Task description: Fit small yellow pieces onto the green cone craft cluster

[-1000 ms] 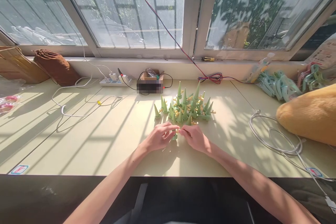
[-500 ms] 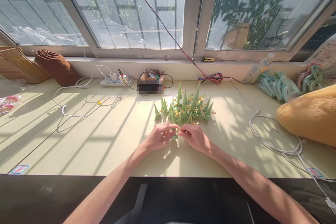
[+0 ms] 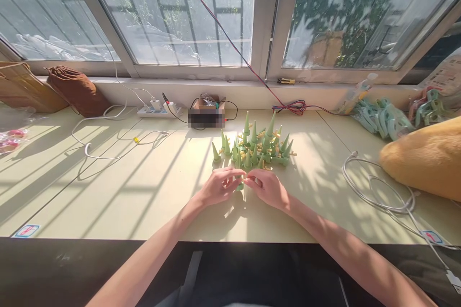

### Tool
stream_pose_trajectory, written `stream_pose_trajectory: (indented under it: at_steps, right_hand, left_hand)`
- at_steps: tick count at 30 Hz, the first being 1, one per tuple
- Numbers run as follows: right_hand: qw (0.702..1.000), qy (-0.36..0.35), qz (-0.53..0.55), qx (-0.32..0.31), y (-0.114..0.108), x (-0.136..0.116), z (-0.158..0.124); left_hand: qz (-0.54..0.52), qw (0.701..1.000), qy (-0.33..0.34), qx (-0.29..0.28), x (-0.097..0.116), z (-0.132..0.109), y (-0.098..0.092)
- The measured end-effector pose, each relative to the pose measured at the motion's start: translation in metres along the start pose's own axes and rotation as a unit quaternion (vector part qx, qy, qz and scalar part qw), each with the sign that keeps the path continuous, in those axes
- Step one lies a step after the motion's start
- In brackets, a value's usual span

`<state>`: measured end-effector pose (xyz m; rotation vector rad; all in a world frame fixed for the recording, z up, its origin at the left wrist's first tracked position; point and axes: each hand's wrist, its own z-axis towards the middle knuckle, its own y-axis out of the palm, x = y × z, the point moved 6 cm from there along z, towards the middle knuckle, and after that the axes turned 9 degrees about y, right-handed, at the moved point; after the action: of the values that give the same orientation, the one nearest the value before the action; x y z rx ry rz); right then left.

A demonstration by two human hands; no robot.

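Note:
My left hand is closed around a green cone-shaped piece that stands at the front of a group of similar pieces. Thumb and fingers of my right hand pinch together right beside that cone, with fingertips meeting those of the left hand. Whatever the right fingertips hold is too small and too covered to make out. Just behind both hands stands a cluster of green cones on green bases, several with small yellow pegs sticking out sideways. One separate green cone is upright at the cluster's left edge.
A power strip and a small cardboard box sit by the window wall. White cables lie on the left; another coiled cable lies right, beside a tan plush thing. Green plastic pieces are piled back right.
Both hands stay at the front cone. The right fingertips have shifted slightly and now touch the left fingertips, covering more of the spot beside the cone.

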<state>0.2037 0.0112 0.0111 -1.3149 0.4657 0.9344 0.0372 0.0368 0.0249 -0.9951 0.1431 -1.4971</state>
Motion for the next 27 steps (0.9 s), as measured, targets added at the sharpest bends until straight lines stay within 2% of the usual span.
stream_pose_trajectory:
  at_steps: [5,9,17,27]
  right_hand:
    - [1.0,-0.023,-0.013,-0.015,0.0015,-0.0008,-0.0011]
    - [0.999,-0.025,-0.023,-0.024,0.0033,0.0003,-0.0019]
    - [0.999,0.006,0.022,-0.027,0.0057,0.0023,-0.0004]
    - [1.0,0.002,-0.02,-0.001,0.0015,0.0016,-0.0011]
  left_hand:
    - [-0.021,1.0,-0.008,-0.003,-0.0001,0.0017,-0.0016]
    - [0.001,1.0,-0.008,-0.011,0.0013,0.0001,-0.0001]
    - [0.027,0.999,0.015,-0.021,0.0059,-0.0017,0.0018]
    - [0.024,1.0,-0.005,-0.008,0.0014,0.001,0.0]
